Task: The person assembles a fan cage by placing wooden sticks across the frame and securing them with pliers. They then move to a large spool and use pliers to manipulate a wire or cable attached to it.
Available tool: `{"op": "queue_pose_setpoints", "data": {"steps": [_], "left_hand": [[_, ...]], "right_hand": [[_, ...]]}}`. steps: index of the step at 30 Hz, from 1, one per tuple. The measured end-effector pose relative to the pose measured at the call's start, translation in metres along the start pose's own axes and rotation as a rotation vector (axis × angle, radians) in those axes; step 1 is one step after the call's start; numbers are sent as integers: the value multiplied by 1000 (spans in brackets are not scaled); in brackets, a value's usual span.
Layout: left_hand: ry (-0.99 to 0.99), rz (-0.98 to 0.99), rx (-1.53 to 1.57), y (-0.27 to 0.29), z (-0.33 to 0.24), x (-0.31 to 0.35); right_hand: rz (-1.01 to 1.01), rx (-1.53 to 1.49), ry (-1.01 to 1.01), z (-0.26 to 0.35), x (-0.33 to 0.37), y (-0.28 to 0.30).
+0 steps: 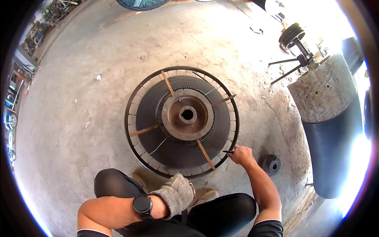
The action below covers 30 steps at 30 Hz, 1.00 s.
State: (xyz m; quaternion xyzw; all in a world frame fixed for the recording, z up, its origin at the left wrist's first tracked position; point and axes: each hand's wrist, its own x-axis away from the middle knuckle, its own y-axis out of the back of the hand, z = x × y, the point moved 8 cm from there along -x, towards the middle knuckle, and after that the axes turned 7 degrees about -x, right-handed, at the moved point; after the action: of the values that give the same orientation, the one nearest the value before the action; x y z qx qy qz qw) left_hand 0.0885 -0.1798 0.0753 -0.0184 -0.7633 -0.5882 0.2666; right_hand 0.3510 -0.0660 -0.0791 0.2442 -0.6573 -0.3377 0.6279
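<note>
Leaning over a spoked wheel rim (126, 118) with knees bent, a person works with the right hand (241, 155) at its lower right side. That hand is closed around a small dark tool (227, 151), whose tip points left over the edge of the rim. The left hand (179, 193), mostly covered by a grey knitted glove (173, 192), hangs between the knees, just below the rim; its fingers are largely hidden, so whether it is closed or holding anything cannot be told. A black watch (142, 205) sits on the left wrist.

The rim lies flat on the concrete floor (79, 150), directly in front of the shoes (205, 196). Inside it sits a broad dark textured disc (148, 106), and at the centre is a round metal hub (171, 128) with a notched hole. Four wooden slats (205, 154) reach outward from near the hub across the disc, and a pale wire (158, 146) lies over its lower left part.

To the right of the right forearm, a small round metal part (271, 164) rests on the floor. Farther right stand a pale, worn cylinder (325, 93) and, adjoining it, a dark blue cylinder (333, 158). Beyond them is a legged metal stand (303, 59) bearing a grooved wheel (291, 36).
</note>
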Motion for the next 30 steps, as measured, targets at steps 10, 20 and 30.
{"op": "queue_pose_setpoints", "data": {"steps": [10, 20, 30], "left_hand": [[16, -50, 14, -3, -1, -3], [1, -50, 28, 3, 0, 2], [-28, -109, 31, 4, -5, -6]], "right_hand": [[-320, -19, -102, -37, -33, 48], [-596, -574, -111, -130, 19, 44], [-293, -1210, -138, -79, 69, -37]]}}
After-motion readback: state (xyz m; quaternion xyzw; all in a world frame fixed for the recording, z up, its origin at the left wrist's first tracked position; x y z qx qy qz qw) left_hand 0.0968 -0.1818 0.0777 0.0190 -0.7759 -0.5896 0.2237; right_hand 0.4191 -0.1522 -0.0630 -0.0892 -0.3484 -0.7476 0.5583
